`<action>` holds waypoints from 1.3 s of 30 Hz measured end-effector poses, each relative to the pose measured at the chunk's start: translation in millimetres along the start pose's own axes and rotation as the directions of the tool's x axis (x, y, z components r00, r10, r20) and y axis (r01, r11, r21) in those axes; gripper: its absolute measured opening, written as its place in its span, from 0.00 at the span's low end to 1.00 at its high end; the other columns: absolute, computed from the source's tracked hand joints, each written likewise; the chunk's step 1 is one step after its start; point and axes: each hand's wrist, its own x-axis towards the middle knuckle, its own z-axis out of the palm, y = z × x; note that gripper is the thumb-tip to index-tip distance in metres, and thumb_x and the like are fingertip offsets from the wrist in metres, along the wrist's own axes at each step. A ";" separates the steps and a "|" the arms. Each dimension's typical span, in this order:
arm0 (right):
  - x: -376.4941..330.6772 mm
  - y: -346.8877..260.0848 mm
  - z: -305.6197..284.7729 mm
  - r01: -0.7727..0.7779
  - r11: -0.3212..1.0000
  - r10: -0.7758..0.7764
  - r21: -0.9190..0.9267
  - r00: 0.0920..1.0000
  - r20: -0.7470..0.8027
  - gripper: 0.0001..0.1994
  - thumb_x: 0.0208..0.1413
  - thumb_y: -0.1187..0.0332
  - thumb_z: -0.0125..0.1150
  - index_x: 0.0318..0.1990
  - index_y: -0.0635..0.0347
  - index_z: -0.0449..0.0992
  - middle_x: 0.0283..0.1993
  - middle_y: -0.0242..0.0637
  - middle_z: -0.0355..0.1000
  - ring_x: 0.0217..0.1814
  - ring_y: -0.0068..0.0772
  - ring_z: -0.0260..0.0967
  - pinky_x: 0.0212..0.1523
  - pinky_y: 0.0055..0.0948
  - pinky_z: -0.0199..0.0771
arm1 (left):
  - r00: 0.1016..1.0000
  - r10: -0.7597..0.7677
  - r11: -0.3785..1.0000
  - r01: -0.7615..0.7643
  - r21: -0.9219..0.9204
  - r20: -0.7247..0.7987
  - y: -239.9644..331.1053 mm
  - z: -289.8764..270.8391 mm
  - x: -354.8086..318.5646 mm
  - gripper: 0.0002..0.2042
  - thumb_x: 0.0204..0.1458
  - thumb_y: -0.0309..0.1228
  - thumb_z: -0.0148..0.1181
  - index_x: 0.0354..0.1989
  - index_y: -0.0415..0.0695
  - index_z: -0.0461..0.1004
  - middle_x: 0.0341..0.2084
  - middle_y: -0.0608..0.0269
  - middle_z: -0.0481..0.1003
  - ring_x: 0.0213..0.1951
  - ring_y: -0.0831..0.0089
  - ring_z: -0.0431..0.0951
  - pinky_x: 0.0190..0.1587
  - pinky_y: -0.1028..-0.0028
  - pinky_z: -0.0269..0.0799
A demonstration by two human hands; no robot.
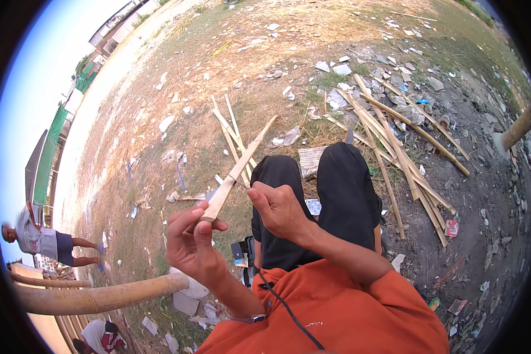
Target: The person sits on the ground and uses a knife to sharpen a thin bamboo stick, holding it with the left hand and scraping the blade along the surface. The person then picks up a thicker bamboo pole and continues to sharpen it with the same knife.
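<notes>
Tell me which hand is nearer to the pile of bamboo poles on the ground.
Right. The right hand is raised beside the bamboo strip, closer to the bamboo poles; the left hand grips the strip's near end, farther away.

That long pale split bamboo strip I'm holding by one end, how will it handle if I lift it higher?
The pale bamboo strip juts straight out from the left hand without sagging, so it is probably stiff. It looks thin and flat, so likely light and unlikely to roll. Its split edges may be splintery against the right hand.
</notes>
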 end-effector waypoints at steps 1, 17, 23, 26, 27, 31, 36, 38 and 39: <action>5.0 10.0 0.0 -0.032 0.999 0.030 -0.034 0.998 -0.054 0.20 0.61 0.55 0.44 0.26 0.61 0.71 0.14 0.48 0.64 0.18 0.54 0.65 0.21 0.45 0.63 | 1.000 0.016 1.000 -0.016 0.000 -0.010 0.2 5.8 2.2 0.10 0.50 0.29 0.60 0.36 0.35 0.72 0.32 0.51 0.72 0.21 0.73 0.73 0.21 0.81 0.70; 14.6 43.0 -24.0 -0.117 0.991 0.114 -0.061 0.992 -0.048 0.20 0.61 0.55 0.44 0.27 0.62 0.73 0.14 0.50 0.63 0.19 0.55 0.65 0.21 0.43 0.62 | 0.992 0.111 0.992 -0.115 0.053 0.067 -1.9 26.3 2.2 0.13 0.50 0.33 0.61 0.35 0.35 0.71 0.31 0.48 0.72 0.18 0.73 0.72 0.16 0.82 0.68; 29.3 107.6 -12.8 -0.223 0.958 0.177 -0.182 0.955 -0.236 0.18 0.61 0.57 0.45 0.25 0.62 0.71 0.15 0.50 0.63 0.19 0.55 0.63 0.21 0.43 0.59 | 0.995 0.049 0.994 -0.057 0.089 0.083 0.2 23.3 -3.0 0.14 0.53 0.37 0.58 0.38 0.37 0.71 0.33 0.52 0.72 0.21 0.75 0.70 0.21 0.81 0.65; 27.0 83.7 -16.5 -0.076 0.991 0.066 -0.112 0.994 -0.092 0.18 0.61 0.58 0.45 0.26 0.62 0.71 0.16 0.50 0.63 0.20 0.55 0.64 0.21 0.44 0.59 | 0.992 0.115 0.989 -0.119 0.086 0.059 -5.5 16.3 -3.3 0.13 0.51 0.34 0.59 0.36 0.35 0.71 0.31 0.47 0.71 0.18 0.72 0.71 0.15 0.81 0.68; 26.6 81.0 -16.9 -0.025 0.998 0.022 -0.052 0.998 -0.054 0.19 0.61 0.57 0.44 0.28 0.63 0.73 0.16 0.51 0.64 0.21 0.56 0.64 0.21 0.43 0.60 | 0.994 0.101 0.992 -0.104 0.078 0.041 -5.2 17.0 -3.7 0.13 0.51 0.34 0.59 0.36 0.35 0.70 0.31 0.47 0.71 0.18 0.72 0.71 0.15 0.81 0.68; 41.2 104.9 -6.5 -0.191 0.978 0.176 -0.084 0.971 -0.163 0.20 0.61 0.56 0.43 0.28 0.63 0.72 0.17 0.52 0.65 0.23 0.58 0.65 0.21 0.44 0.62 | 0.996 0.092 0.993 -0.091 0.079 -0.005 -4.9 18.1 -0.4 0.13 0.51 0.34 0.60 0.36 0.35 0.70 0.31 0.47 0.71 0.18 0.72 0.71 0.16 0.80 0.68; 39.8 86.4 2.7 -0.157 0.975 0.141 -0.158 0.984 -0.106 0.21 0.60 0.53 0.44 0.28 0.61 0.73 0.17 0.54 0.65 0.23 0.57 0.67 0.23 0.46 0.63 | 0.997 0.068 0.995 -0.064 0.074 -0.044 -5.2 8.9 4.4 0.14 0.50 0.34 0.60 0.37 0.34 0.71 0.31 0.48 0.72 0.18 0.71 0.72 0.17 0.80 0.69; 38.1 89.3 8.2 -0.091 0.982 0.070 -0.165 0.989 -0.130 0.20 0.60 0.53 0.44 0.27 0.61 0.73 0.17 0.54 0.66 0.22 0.57 0.67 0.23 0.47 0.64 | 0.997 0.065 0.996 -0.063 0.068 -0.031 -3.3 9.9 3.9 0.14 0.50 0.34 0.61 0.37 0.34 0.71 0.30 0.48 0.72 0.18 0.71 0.72 0.18 0.80 0.69; 37.8 103.3 8.4 -0.141 0.961 0.103 -0.237 0.981 -0.165 0.20 0.60 0.53 0.45 0.26 0.60 0.73 0.17 0.54 0.66 0.22 0.57 0.67 0.23 0.47 0.64 | 0.998 0.056 0.996 -0.053 0.077 -0.027 -0.9 8.6 1.7 0.14 0.50 0.33 0.61 0.37 0.34 0.71 0.30 0.48 0.72 0.18 0.71 0.72 0.18 0.80 0.69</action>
